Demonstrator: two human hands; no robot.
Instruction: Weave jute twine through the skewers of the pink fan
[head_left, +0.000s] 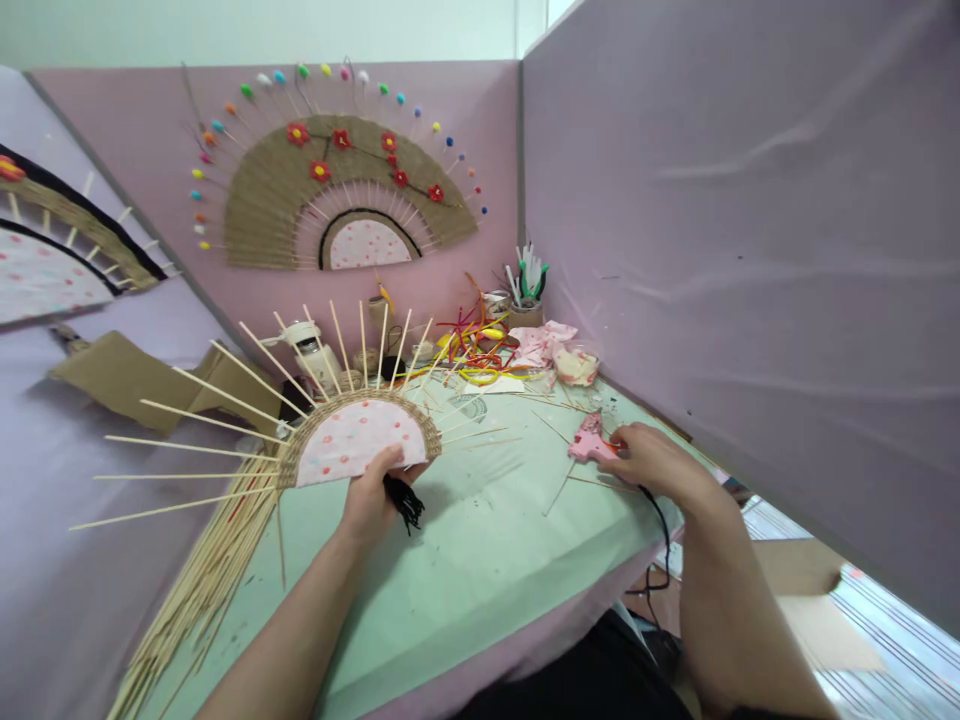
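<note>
My left hand (373, 492) holds a half-round fan piece (360, 440) by its lower edge. The piece has a white dotted centre, a woven tan rim and thin sticks (199, 445) fanning outward. A black tassel-like bundle of cord (405, 503) hangs beside that hand, below the piece. On the right of the table, my right hand (637, 458) is closed round a pink glue gun (591, 440), whose speckled tip end points up and left. A black cable (666, 530) runs down from it past the table edge.
Loose long sticks (206, 570) lie at the left of the green table (480, 560). Coloured pipe cleaners (480, 345), a white bottle (313, 350), pink cloth (544, 343) and a tool holder (526, 314) stand or lie at the back. A large decorated fan (270, 200) hangs behind.
</note>
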